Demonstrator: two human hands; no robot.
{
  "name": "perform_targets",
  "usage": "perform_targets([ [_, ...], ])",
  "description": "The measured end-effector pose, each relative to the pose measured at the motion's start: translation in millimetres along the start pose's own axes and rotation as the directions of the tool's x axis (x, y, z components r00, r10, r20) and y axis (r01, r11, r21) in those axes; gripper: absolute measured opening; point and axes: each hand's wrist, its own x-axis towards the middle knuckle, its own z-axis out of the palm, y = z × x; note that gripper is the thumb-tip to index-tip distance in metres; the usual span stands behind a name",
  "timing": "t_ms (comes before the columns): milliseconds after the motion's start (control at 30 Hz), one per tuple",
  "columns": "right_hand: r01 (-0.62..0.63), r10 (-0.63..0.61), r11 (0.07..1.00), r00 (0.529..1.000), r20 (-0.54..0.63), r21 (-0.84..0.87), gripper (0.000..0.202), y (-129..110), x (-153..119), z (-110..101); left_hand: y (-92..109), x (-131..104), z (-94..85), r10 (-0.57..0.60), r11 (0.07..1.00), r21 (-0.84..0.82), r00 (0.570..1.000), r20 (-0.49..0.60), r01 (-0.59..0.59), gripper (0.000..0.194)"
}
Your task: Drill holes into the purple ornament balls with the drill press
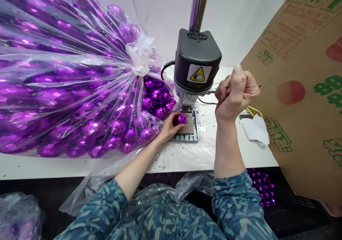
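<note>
Gleaming in L hand (169,128): sm. purple ball (182,119) w/ shiny facets.

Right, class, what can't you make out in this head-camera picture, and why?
All in the head view:
Whatever the right hand may grip: hidden by its curled fingers.
Part of the purple ball: covered by the left hand.
Wording on the pale label: too small.
Top of the metal post: cut off by the upper edge.
Rest of the cardboard box: beyond the right edge.

Carton (299,119) partly beyond right edge
</note>
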Motion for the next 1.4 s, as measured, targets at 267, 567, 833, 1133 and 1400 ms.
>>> perform_targets([
  [267, 0.089, -0.088, 0.994, 0.996, -0.013, 0.060, 0.054, 7, -3, -2, -4, 1, 2.6, 0.082, 0.986, 0.145, 0.996, 0.033, -0.086, 0.060],
  [567, 0.243, -0.229, 0.936, 0.970, -0.083, 0.256, 0.057, 11, -23, -4, -10, 0, 1.1, 0.088, 0.987, 0.133, 0.995, 0.036, -0.092, 0.059],
  [833, 0.345, -0.330, 0.891, 0.939, -0.100, 0.296, 0.055, 24, -26, -7, -9, 1, 0.2, 0.087, 0.988, 0.124, 0.995, 0.046, -0.092, 0.060],
  [1133, 0.429, -0.426, 0.851, 0.901, -0.079, 0.303, 0.047, 34, -38, -13, -9, 0, 0.1, 0.096, 0.985, 0.140, 0.994, 0.047, -0.101, 0.059],
  [1400, 0.447, -0.444, 0.847, 0.892, -0.080, 0.286, 0.042, 40, -41, -16, -8, 0, 0.1, 0.095, 0.986, 0.135, 0.994, 0.047, -0.101, 0.058],
])
